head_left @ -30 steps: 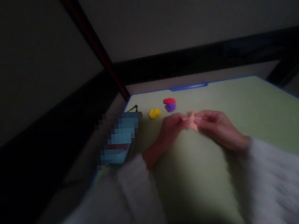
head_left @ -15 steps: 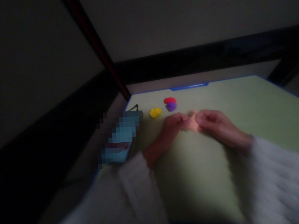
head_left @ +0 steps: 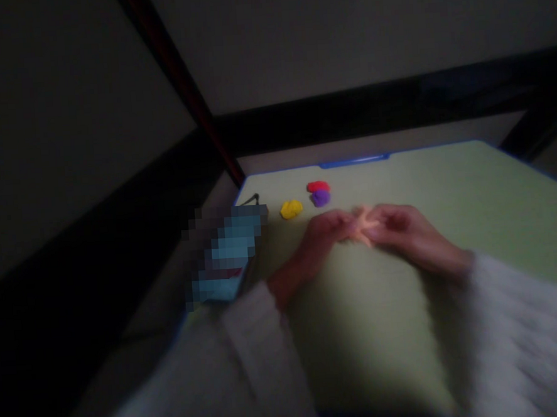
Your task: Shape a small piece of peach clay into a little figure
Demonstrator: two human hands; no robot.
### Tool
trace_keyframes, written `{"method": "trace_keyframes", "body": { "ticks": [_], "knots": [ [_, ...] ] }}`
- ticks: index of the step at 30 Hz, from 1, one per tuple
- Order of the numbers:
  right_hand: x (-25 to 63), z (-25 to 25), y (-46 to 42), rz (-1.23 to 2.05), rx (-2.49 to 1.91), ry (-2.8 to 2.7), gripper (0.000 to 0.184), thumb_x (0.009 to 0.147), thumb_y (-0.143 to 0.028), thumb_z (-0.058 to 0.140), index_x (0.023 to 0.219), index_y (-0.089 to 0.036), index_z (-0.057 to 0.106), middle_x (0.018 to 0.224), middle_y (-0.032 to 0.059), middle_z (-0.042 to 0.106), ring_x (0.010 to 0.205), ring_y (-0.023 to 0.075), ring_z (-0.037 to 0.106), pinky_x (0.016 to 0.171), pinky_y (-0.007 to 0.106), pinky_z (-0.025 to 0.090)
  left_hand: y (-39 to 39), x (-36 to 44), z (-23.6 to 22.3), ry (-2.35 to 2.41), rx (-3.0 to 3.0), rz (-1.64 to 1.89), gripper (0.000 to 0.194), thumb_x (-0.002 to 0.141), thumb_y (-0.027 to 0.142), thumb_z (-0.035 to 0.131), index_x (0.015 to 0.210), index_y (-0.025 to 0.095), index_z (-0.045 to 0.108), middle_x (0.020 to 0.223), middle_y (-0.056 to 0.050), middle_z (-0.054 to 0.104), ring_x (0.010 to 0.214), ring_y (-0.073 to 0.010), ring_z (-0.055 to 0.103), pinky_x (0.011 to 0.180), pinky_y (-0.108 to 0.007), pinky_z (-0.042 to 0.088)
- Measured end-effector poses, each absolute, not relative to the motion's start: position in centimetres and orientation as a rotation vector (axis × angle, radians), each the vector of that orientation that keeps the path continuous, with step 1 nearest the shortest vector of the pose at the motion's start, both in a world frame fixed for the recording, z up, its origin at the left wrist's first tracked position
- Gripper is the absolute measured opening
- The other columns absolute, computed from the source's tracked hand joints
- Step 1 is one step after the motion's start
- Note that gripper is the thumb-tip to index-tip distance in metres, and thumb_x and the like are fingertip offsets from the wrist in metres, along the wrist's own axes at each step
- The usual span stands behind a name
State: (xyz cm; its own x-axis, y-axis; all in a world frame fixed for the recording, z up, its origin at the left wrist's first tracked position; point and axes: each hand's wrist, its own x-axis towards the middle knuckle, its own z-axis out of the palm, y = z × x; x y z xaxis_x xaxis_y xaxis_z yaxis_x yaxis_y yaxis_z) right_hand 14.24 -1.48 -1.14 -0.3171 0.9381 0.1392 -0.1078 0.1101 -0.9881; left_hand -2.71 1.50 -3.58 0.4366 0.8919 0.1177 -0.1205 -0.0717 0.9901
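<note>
A soft, peach-coloured piece of modelling clay (head_left: 365, 227) is pinched between both hands over the table. My left hand (head_left: 327, 227) is closed on its left side, and my right hand (head_left: 397, 226) grips its right side with thumb and fingers. The piece looks irregular, with bits sticking out at top and bottom; blur hides its exact form. Beyond my left hand lie a yellow lump of clay (head_left: 291, 209), a purple lump (head_left: 321, 197) and a red lump (head_left: 318, 186). The purple one touches the red one.
The pale green table (head_left: 470, 190) has a blue edge and a blue strip (head_left: 355, 161) at its far side. A pixelated light-blue object (head_left: 231, 249) lies at the left edge, with a dark loop (head_left: 256, 198) behind it. A wall stands beyond.
Both hands stay close together while the fingers shift on the peach clay, whose visible outline changes from folded to spread to ridged. The lumps on the table stay put.
</note>
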Motion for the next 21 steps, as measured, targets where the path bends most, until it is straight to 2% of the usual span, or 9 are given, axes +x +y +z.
{"method": "trace_keyframes", "body": {
  "ticks": [6, 11, 17, 21],
  "knots": [
    [14.38, -1.54, -1.28, 1.445, -0.808, -1.371, 0.017, 0.071, -0.032, 0.072, 0.067, -0.018, 0.062, 0.066, -0.0017, 0.059, 0.062, 0.0097, 0.053, 0.062, 0.023, 0.043, 1.47, -2.56, -3.61, 0.694, 1.339, 0.973, 0.024, 0.072, 0.038, 0.063, 0.073, 0.014, 0.058, 0.068, -0.001, 0.061, 0.063, -0.0104, 0.054, 0.063, -0.024, 0.037],
    [14.29, -1.52, -1.29, 1.628, -0.72, -1.25, 0.016, 0.072, -0.035, 0.071, 0.074, -0.02, 0.066, 0.072, -0.0002, 0.06, 0.068, 0.0116, 0.055, 0.069, 0.026, 0.045, 1.16, -2.31, -3.22, 0.66, 1.209, 1.004, 0.026, 0.07, 0.038, 0.066, 0.072, 0.013, 0.059, 0.069, -0.001, 0.061, 0.065, -0.0106, 0.055, 0.068, -0.027, 0.041],
    [14.15, -1.86, -1.22, 1.576, -0.748, -1.233, 0.02, 0.063, -0.034, 0.078, 0.074, -0.02, 0.068, 0.071, -0.0013, 0.062, 0.066, 0.0105, 0.056, 0.065, 0.023, 0.044, 1.12, -2.49, -3.39, 0.694, 1.325, 0.99, 0.023, 0.07, 0.035, 0.067, 0.07, 0.013, 0.059, 0.067, 0.0, 0.061, 0.062, -0.0093, 0.054, 0.064, -0.024, 0.039],
    [14.09, -1.86, -1.09, 1.491, -0.825, -1.243, 0.019, 0.068, -0.037, 0.073, 0.067, -0.019, 0.066, 0.063, -0.0028, 0.06, 0.059, 0.0085, 0.054, 0.059, 0.021, 0.043, 1.29, -2.51, -3.51, 0.706, 1.25, 1.074, 0.023, 0.069, 0.035, 0.067, 0.071, 0.014, 0.059, 0.068, 0.0, 0.061, 0.063, -0.0097, 0.054, 0.066, -0.025, 0.04]
  ]
}}
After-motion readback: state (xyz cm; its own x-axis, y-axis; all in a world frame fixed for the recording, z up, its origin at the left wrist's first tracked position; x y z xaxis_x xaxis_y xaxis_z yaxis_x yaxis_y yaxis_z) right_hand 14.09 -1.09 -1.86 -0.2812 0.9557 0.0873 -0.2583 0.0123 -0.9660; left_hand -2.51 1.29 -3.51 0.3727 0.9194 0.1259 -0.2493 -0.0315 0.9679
